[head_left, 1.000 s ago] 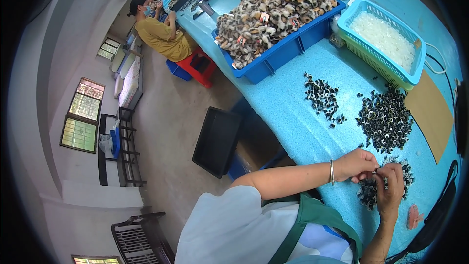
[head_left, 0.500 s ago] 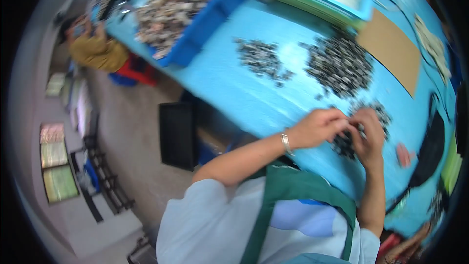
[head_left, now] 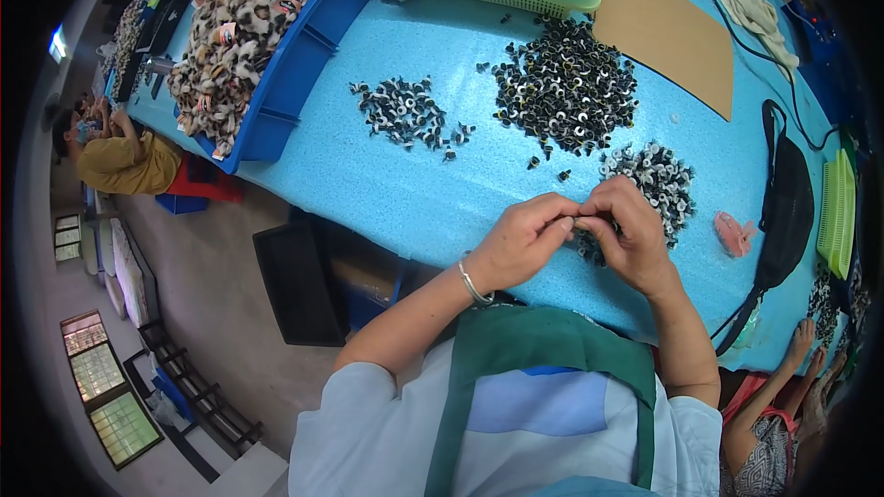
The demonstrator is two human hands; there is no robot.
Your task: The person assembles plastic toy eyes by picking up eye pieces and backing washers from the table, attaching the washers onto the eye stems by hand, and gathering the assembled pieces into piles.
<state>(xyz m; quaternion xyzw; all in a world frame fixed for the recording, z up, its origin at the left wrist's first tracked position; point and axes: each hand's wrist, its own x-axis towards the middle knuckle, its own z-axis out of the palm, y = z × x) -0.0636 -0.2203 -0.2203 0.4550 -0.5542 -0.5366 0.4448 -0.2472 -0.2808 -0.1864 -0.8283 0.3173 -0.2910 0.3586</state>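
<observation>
Hands at counter near edge | fingers of both pinch one small black piece | bare blue beside | blue bin behind: spotted fabric pieces

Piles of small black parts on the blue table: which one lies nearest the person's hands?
The pile by the right hand, the paler, white-flecked one; the other two lie farther up the table.

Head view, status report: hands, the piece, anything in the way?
Left hand and right hand pinch one small dark piece together. Pile of small parts just beyond. Nothing blocking.
</observation>
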